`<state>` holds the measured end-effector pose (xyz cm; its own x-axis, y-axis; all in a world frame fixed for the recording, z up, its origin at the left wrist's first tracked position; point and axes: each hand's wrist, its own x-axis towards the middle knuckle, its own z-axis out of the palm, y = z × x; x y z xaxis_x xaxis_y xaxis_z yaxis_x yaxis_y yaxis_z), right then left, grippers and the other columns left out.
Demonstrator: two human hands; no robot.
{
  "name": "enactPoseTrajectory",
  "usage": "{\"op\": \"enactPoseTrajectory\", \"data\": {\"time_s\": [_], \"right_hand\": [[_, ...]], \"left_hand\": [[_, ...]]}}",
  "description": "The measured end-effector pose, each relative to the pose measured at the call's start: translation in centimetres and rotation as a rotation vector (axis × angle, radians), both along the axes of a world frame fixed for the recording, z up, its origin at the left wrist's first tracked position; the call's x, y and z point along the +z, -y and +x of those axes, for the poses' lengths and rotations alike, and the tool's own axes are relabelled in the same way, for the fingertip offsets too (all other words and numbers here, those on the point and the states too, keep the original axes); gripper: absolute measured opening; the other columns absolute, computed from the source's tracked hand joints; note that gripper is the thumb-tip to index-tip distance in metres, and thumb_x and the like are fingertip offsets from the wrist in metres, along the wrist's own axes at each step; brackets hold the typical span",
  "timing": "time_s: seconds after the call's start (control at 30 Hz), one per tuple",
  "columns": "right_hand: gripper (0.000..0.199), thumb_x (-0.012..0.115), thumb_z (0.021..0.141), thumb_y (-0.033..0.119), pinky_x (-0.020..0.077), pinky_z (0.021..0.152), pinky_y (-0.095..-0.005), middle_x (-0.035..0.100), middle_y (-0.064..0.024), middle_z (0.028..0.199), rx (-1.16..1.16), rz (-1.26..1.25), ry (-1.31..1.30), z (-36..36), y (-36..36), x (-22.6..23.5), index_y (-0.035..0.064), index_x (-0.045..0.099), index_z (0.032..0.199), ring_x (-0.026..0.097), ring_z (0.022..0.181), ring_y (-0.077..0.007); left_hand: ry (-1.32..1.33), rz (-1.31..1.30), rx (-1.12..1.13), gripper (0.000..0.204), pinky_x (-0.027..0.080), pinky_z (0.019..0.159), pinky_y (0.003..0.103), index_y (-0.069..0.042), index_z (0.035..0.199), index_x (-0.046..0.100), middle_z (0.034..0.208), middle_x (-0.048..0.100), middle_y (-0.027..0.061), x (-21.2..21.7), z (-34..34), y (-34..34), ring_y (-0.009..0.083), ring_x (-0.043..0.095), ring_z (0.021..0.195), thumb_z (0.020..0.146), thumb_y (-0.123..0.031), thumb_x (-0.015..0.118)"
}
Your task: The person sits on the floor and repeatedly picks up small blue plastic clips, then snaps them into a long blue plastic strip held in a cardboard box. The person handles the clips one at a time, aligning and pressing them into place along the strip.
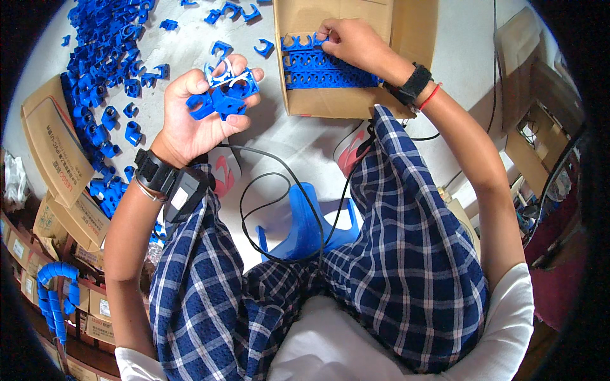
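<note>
My left hand (184,130) is closed round several blue plastic pipe clips (227,103), held palm up over the floor left of an open cardboard box (330,103). Inside that box, rows of blue pipe clips (330,77) stand packed side by side against the left wall. My right hand (359,43) reaches into the box from the right. Its thumb and forefinger pinch a blue pipe clip (320,38) in the farthest row; the fingers partly cover it.
A large heap of loose blue clips (105,57) spreads over the floor at the far left, with stray clips (264,47) nearer the box. Flattened cartons (57,146) lean on the left. A black cable (279,155) loops above a blue stool (305,222) between my legs.
</note>
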<state>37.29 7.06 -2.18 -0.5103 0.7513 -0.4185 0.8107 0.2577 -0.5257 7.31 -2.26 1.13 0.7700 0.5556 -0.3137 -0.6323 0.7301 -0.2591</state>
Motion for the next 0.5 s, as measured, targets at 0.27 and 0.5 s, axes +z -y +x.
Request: {"op": "enactPoseTrajectory", "data": {"time_s": [0.27, 0.5], "right_hand": [[0.020, 0.061, 0.083, 0.013, 0.0540, 0.082, -0.0467, 0.071, -0.0203, 0.092, -0.059, 0.070, -0.030, 0.1, -0.1, -1.3, 0.0037, 0.070, 0.099, 0.068, 0.089, -0.0385], [0.024, 0.062, 0.087, 0.010, 0.0544, 0.082, -0.0398, 0.069, -0.0157, 0.096, 0.024, 0.016, -0.121, 0.0, -0.1, -2.2, 0.0020, 0.067, 0.110, 0.068, 0.088, -0.0299]], "left_hand": [[0.035, 0.000, 0.005, 0.041, 0.062, 0.073, 0.042, -0.003, 0.118, 0.047, 0.123, 0.049, 0.0187, -0.2, 0.1, 0.0, 0.0323, 0.059, 0.099, 0.080, -0.017, 0.058], [0.018, -0.001, -0.008, 0.041, 0.062, 0.073, 0.043, -0.003, 0.118, 0.047, 0.122, 0.049, 0.0187, -0.1, 0.1, -0.1, 0.0322, 0.060, 0.100, 0.080, -0.017, 0.058]]}}
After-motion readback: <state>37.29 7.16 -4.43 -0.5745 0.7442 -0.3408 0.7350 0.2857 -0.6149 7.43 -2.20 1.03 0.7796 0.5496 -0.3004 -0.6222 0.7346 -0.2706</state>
